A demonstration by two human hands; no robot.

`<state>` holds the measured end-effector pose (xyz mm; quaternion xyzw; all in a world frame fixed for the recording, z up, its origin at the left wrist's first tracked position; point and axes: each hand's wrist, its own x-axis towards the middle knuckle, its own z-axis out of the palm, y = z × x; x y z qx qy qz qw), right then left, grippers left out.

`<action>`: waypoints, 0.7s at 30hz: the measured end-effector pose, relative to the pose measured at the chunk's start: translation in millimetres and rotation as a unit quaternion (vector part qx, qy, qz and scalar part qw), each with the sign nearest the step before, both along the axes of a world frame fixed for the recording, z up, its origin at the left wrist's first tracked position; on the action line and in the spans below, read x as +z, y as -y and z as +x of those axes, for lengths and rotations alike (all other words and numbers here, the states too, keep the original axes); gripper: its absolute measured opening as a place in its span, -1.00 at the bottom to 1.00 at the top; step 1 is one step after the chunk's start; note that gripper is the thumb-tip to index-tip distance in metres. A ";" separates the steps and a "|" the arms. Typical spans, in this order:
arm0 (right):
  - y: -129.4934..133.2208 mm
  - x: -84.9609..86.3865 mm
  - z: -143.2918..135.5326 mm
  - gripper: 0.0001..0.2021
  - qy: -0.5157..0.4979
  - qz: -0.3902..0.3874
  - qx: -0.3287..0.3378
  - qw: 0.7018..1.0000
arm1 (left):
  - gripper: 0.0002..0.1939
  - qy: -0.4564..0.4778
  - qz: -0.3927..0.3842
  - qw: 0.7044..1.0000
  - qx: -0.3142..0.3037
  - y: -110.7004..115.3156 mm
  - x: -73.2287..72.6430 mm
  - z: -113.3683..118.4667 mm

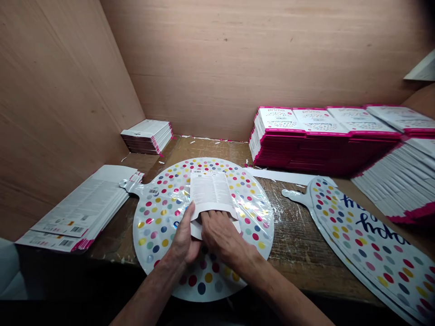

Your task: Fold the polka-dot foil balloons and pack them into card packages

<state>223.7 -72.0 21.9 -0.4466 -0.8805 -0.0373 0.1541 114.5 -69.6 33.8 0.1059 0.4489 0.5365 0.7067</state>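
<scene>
A white printed paper envelope (210, 192) is in my left hand (185, 237), thumb along its left edge and fingers hidden beneath. Its mouth with a curved cut-out faces me. My right hand (219, 231) reaches into that mouth with fingers stretched forward; the fingertips and thumb are out of sight, and whether they touch anything inside cannot be seen. Under both hands lies a flat, round foil balloon (251, 199) with coloured dots, its tail pointing left and its near edge overhanging the table.
More dotted foil balloons (367, 240) lie stacked at right, jutting past the table edge. Printed envelopes are piled at left (91, 199) and back left (147, 129). Tall stacks of pink-edged packs (285, 145) stand at back right. Wooden panels (217, 59) enclose the table (292, 244).
</scene>
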 end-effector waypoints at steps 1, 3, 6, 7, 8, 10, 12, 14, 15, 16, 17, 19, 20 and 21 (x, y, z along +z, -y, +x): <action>15.1 -2.0 3.4 -0.68 0.010 0.002 -0.007 1.000 | -0.63 -0.050 0.021 0.998 -0.033 0.7 -0.9 -7.4; 37.4 -8.9 11.3 -0.64 0.005 0.005 -0.019 1.000 | -0.67 -0.170 0.058 0.975 -0.130 2.6 -2.2 -19.5; 41.8 -21.1 22.7 -0.62 0.000 -0.019 -0.046 0.999 | -0.58 -0.269 0.081 0.929 -0.242 3.9 -3.8 -22.3; 36.0 -24.0 25.7 -0.64 0.002 -0.029 -0.063 0.998 | -0.54 -0.278 0.083 0.924 -0.250 4.2 -4.4 -18.7; 28.0 -25.7 28.3 -0.66 0.008 -0.040 -0.079 0.996 | -0.52 -0.284 0.088 0.922 -0.248 4.5 -5.0 -13.7; 9.0 -25.0 31.8 -0.71 0.014 -0.067 -0.095 0.993 | -0.51 -0.307 0.103 0.915 -0.240 5.8 -5.9 -2.2; -6.5 -20.0 33.5 -0.74 0.003 -0.099 -0.103 0.990 | -0.54 -0.334 0.122 0.903 -0.242 7.3 -5.3 7.2; -10.4 -13.9 33.7 -0.78 -0.012 -0.114 -0.122 0.986 | -0.58 -0.335 0.134 0.893 -0.270 8.0 -3.0 11.8; -6.6 -11.7 33.4 -0.80 -0.015 -0.113 -0.129 0.985 | -0.58 -0.325 0.134 0.890 -0.290 7.8 -1.4 12.3; 0.9 -10.4 33.1 -0.79 -0.016 -0.109 -0.132 0.985 | -0.58 -0.311 0.130 0.890 -0.308 7.3 0.1 11.9; 11.6 -10.3 33.0 -0.75 -0.017 -0.102 -0.132 0.986 | -0.57 -0.297 0.125 0.890 -0.322 6.8 1.3 10.9; 36.9 -13.0 34.3 -0.61 -0.023 -0.071 -0.136 0.988 | -0.56 -0.285 0.114 0.893 -0.329 6.2 2.1 8.3; 48.3 -14.8 35.8 -0.55 -0.025 -0.048 -0.140 0.989 | -0.55 -0.288 0.110 0.894 -0.325 6.6 1.5 7.5; 56.9 -16.3 37.5 -0.51 -0.025 -0.029 -0.147 0.988 | -0.56 -0.295 0.106 0.894 -0.319 7.7 0.2 7.2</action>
